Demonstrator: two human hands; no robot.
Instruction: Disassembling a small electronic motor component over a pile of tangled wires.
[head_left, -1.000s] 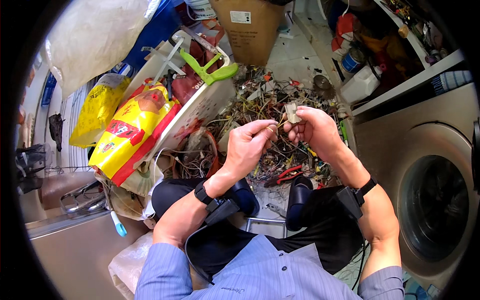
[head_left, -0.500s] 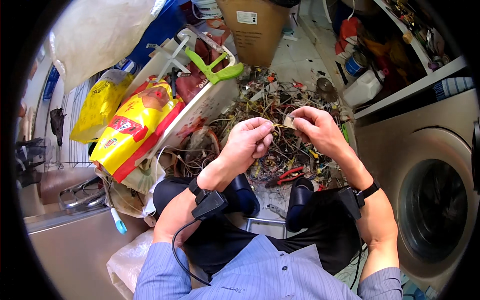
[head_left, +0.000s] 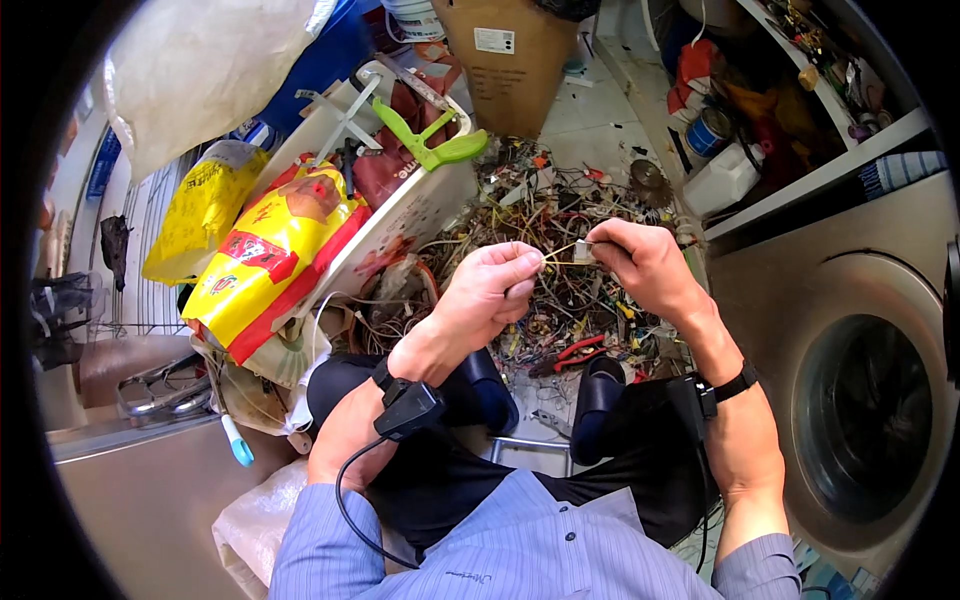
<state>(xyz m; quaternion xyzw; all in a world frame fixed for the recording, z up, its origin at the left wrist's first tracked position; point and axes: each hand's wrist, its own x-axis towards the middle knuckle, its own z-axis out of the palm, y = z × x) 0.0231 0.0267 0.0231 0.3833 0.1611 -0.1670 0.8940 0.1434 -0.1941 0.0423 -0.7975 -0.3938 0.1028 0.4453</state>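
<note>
Over a heap of wire scraps (head_left: pixel 530 215), my left hand (head_left: pixel 485 290) pinches thin yellow wires (head_left: pixel 558 251) between thumb and fingers. The wires fork from that pinch toward my right hand (head_left: pixel 650 270). A small whitish block (head_left: pixel 582 252), perhaps a connector, sits at the right fingertips, which are closed on it or on a wire end beside it; the exact grip is too small to tell. Below the hands, red-handled pliers (head_left: pixel 580 350) lie on the edge of the heap.
At the left stands a white bin (head_left: pixel 400 215) with a green plastic piece (head_left: pixel 425 140) and a yellow-red bag (head_left: pixel 275 250). Behind the heap is a cardboard box (head_left: pixel 500 80). A washing machine (head_left: pixel 790 260) stands at the right, beside a shelf with a white jug (head_left: pixel 725 180).
My right hand has turned and shifted slightly, so more of the whitish block shows. The yellow wires now spread apart between the hands. My left hand has barely moved.
</note>
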